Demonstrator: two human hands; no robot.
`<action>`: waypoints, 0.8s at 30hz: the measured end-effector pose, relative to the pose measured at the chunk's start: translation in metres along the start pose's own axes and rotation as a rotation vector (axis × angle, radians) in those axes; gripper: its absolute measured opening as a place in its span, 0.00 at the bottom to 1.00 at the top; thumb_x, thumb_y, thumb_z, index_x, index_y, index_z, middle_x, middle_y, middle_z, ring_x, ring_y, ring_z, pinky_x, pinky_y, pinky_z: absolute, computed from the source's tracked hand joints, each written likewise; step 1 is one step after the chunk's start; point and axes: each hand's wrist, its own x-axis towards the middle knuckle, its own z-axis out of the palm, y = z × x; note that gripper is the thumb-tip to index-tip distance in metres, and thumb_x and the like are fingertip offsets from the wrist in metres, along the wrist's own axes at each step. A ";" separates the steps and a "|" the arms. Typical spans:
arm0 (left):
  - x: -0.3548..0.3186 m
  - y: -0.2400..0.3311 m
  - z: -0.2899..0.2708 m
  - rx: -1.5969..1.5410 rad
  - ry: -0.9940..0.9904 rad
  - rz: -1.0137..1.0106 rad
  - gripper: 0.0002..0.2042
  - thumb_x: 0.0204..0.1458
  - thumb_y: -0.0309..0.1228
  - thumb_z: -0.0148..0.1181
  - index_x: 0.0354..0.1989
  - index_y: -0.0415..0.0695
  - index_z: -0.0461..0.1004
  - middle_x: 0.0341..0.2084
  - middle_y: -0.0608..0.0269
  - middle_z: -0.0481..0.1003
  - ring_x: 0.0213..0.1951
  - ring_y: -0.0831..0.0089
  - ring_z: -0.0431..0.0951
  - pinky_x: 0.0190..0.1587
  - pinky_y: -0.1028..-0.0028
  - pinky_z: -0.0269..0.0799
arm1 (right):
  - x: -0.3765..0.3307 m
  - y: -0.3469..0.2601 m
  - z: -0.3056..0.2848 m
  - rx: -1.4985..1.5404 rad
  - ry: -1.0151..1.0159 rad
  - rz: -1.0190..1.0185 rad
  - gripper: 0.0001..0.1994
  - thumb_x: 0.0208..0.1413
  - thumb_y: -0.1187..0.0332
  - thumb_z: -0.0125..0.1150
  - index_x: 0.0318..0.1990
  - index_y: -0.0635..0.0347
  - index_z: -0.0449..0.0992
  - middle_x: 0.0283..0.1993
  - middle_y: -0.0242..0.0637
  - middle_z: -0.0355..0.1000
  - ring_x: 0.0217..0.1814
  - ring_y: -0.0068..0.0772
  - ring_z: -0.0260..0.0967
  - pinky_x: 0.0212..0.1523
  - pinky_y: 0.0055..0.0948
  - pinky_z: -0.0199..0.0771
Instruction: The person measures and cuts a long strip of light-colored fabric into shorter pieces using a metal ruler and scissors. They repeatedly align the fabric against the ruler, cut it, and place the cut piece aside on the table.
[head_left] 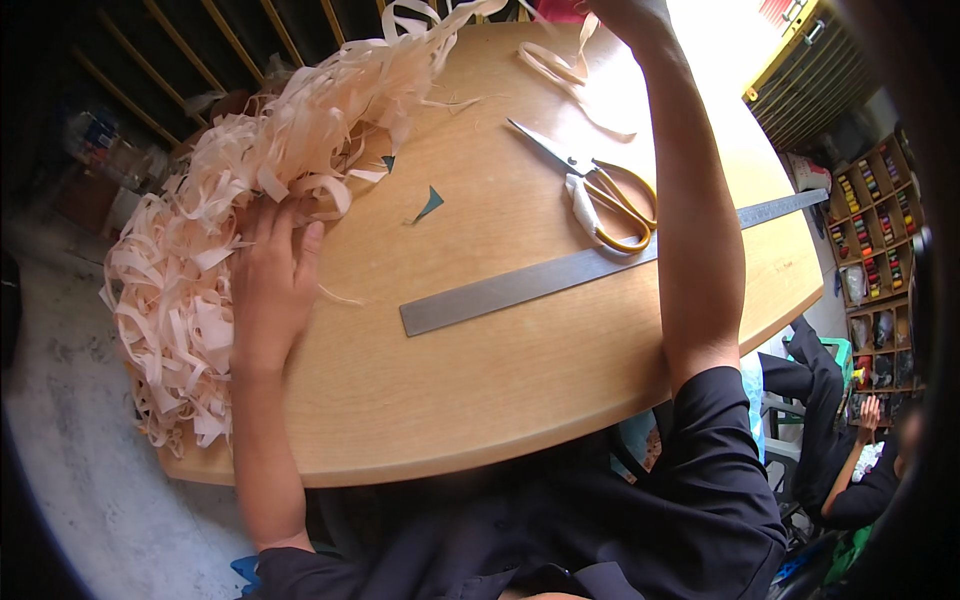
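A long heap of pale peach fabric strips (190,290) lies along the left and far side of the wooden table. Against its inner edge my left hand (272,275) rests, fingers stretched out and thumb apart, the fingertips touching the strips. My right arm reaches across to the far edge, where my right hand (632,18) is mostly cut off by the frame, its fingers hidden. Beside it a loose curled strip (562,72) trails onto the table. Scissors (600,190) with yellow handles, one wrapped in white, lie left of my right forearm. They overlap a steel ruler (520,292) that passes under that forearm.
Small dark green scraps (430,206) lie on the tabletop (480,400). A compartment shelf (875,240) with colourful spools stands at the right. Below it another person (865,470) sits, one hand raised. Yellow-edged bars (200,50) run behind the heap.
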 end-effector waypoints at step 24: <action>0.088 0.147 -0.022 -0.686 0.381 0.397 0.27 0.58 0.35 0.70 0.62 0.37 0.67 0.48 0.50 0.80 0.47 0.59 0.82 0.54 0.64 0.76 | -0.020 -0.072 -0.039 0.411 -0.452 0.034 0.11 0.63 0.68 0.64 0.47 0.68 0.79 0.35 0.42 0.82 0.33 0.31 0.80 0.35 0.28 0.82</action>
